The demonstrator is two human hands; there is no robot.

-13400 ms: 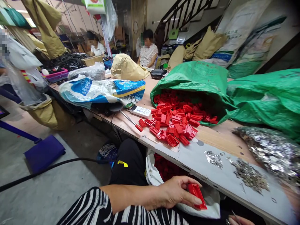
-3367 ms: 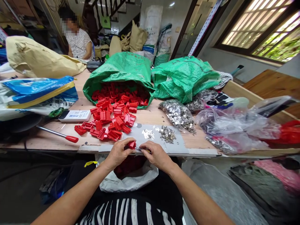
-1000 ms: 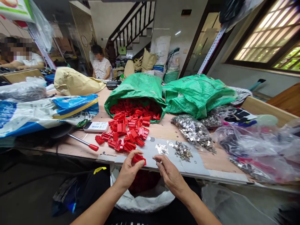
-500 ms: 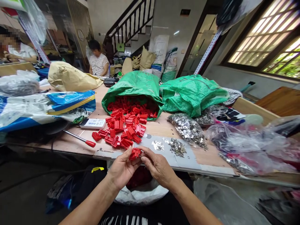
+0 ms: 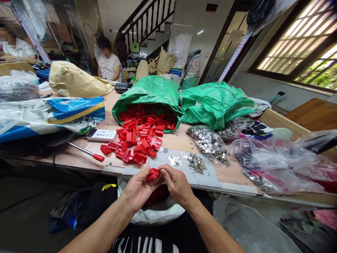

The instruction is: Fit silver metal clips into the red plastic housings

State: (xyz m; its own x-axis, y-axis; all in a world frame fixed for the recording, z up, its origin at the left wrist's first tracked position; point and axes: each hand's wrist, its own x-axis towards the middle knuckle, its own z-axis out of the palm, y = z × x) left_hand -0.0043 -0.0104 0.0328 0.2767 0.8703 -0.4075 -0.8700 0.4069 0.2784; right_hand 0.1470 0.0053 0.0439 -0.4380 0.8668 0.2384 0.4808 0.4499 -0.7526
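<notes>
A red plastic housing (image 5: pixel 152 174) is pinched in my left hand (image 5: pixel 138 191), between the thumb and fingers. My right hand (image 5: pixel 178 184) is closed in a pinch at the right end of that housing; whatever its fingertips hold is too small or hidden to make out. Beyond my hands lies a loose pile of similar red housings (image 5: pixel 131 137), spilling from the mouth of an open green woven sack (image 5: pixel 155 88). Two small heaps of flat metal pieces, a bright one (image 5: pixel 176 161) and a duller one (image 5: pixel 197 163), rest on a grey sheet (image 5: pixel 163 165) close to the table's front edge.
Below my hands an open white sack (image 5: pixel 160 215) holds red contents. A red-handled lever (image 5: pixel 98 157) and a white box-shaped device (image 5: pixel 102 135) lie left. Clear bags of metal pieces (image 5: pixel 209 142) and a second green sack (image 5: pixel 218 102) sit right. Two people are seated farther back.
My right hand has shifted slightly right, its fingers now more tightly pinched beside the housing. My left hand still holds the housing. The whole view has shifted a little.
</notes>
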